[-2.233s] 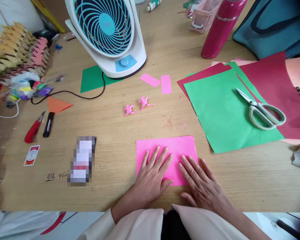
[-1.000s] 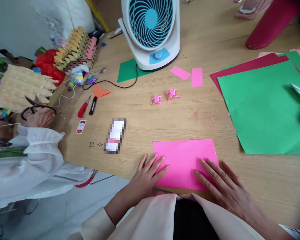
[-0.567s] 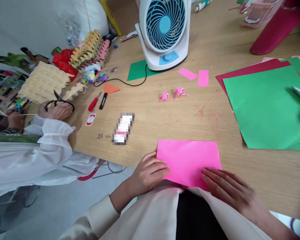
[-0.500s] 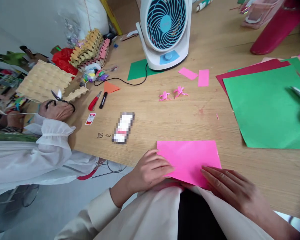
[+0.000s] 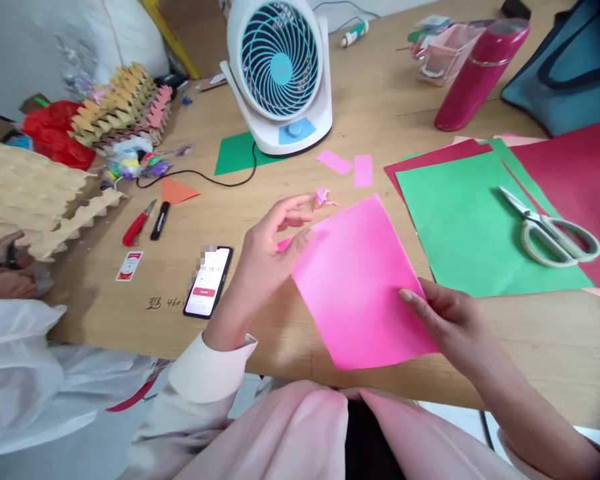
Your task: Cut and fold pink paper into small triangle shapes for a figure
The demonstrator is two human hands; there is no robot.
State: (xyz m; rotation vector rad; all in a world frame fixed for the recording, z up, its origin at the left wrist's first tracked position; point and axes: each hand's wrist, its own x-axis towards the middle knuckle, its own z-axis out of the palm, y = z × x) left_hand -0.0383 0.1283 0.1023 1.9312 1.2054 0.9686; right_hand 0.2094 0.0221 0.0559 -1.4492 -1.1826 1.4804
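A pink sheet of paper (image 5: pixel 360 287) is raised at a tilt above the table in front of me. My right hand (image 5: pixel 445 317) grips its right edge, the thumb lying on top and the fingers behind. At the upper left corner of the sheet, my left hand (image 5: pixel 283 233) is open, fingers apart and thumb across the paper. Just beyond those fingertips sits a small folded pink paper figure (image 5: pixel 323 197). Two pink paper rectangles (image 5: pixel 363 171) lie farther back. A smartphone (image 5: pixel 209 282) with a lit screen rests left of my left wrist.
White-handled scissors (image 5: pixel 550 233) lie on green paper (image 5: pixel 460 227) at right. Behind stand a fan (image 5: pixel 280 73) and a red flask (image 5: pixel 480 77). A red knife (image 5: pixel 139 225) and black cutter (image 5: pixel 160 221) are at left, near another person's hands (image 5: pixel 10 273) and egg trays (image 5: pixel 25 180).
The pink paper has come up off the table edge and turned. My left hand has moved up and spread its fingers; my right hand now grips the sheet's edge. The view has shifted right.
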